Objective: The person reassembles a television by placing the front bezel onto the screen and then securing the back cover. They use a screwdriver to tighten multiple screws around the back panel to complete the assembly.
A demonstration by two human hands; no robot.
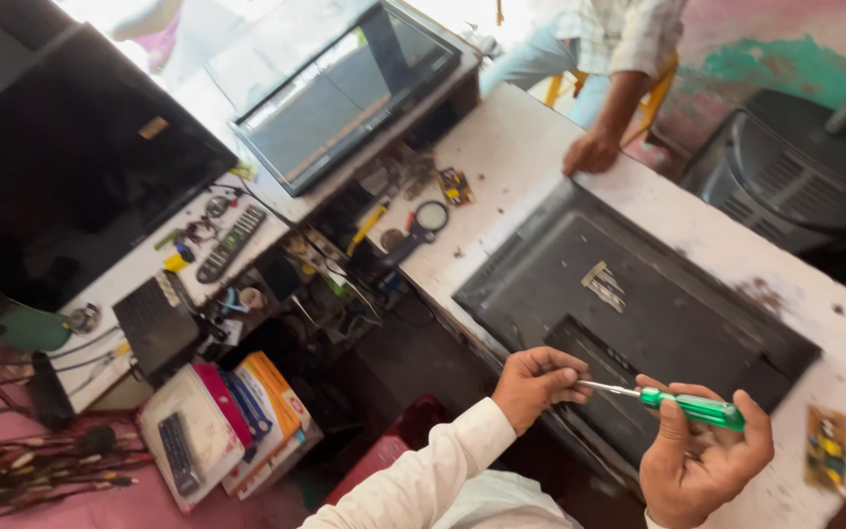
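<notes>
The right hand (702, 460) has its grip closed around a green-handled screwdriver (692, 407); the left hand (533, 385) pinches the shaft near its tip, over the back of one black television (629, 313) lying face down on the white desk (501, 147). Another person's hand (589, 154) rests on the desk beyond (one magnifying glass (430, 217) nearby).

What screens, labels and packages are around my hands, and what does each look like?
Flat screen: far bench, face up, grey glass, dark frame.
Television back: white table, under both hands, dark grey.
Label: on that back, pale, torn.
Packages: floor, left, flat, white, pink, orange.
</notes>
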